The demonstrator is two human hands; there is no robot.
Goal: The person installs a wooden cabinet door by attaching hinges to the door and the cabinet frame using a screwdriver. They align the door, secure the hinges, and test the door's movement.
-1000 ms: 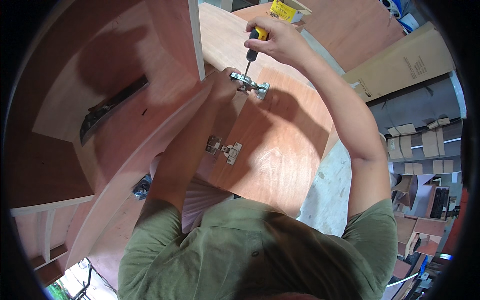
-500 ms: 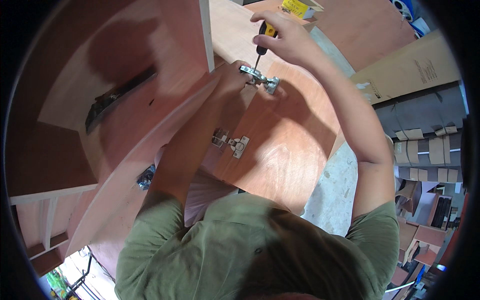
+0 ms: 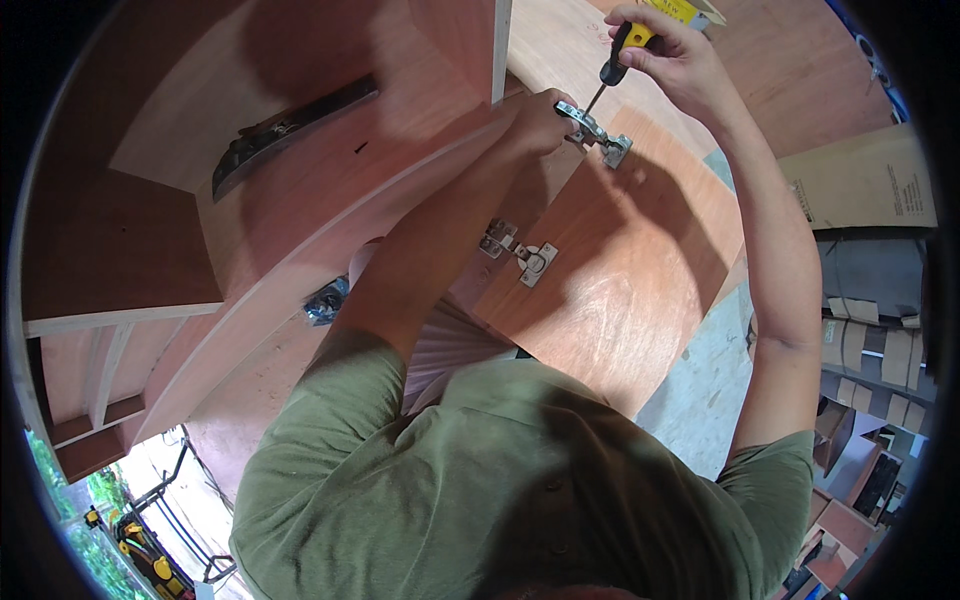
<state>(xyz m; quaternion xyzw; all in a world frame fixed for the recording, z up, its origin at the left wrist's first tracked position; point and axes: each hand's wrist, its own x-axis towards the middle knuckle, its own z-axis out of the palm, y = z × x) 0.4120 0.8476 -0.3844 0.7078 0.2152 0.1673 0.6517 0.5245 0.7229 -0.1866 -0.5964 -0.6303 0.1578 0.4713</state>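
Note:
A screwdriver (image 3: 618,62) with a black and yellow handle is gripped by the fingers of my right hand (image 3: 683,62). Its shaft slants down to a metal cabinet hinge (image 3: 592,130) at the far edge of a reddish wooden door panel (image 3: 640,260). My left hand (image 3: 540,124) is closed at the hinge's left end, holding it; some fingertips are hidden. Nearer to me, a second hinge (image 3: 535,263) joins the same panel to the wood on its left, close to my left forearm.
A wooden cabinet carcass (image 3: 130,245) curves along the left. On it lies a long dark flat tool (image 3: 290,130). A small plastic bag (image 3: 326,300) rests beside my left arm. Cardboard (image 3: 860,180) and stacked boards stand at right; a yellow-labelled box (image 3: 680,12) sits at the far edge.
The whole view has shifted, so the hinges, panel and both hands appear farther right. Both hands keep their holds, and the screwdriver still points down at the far hinge.

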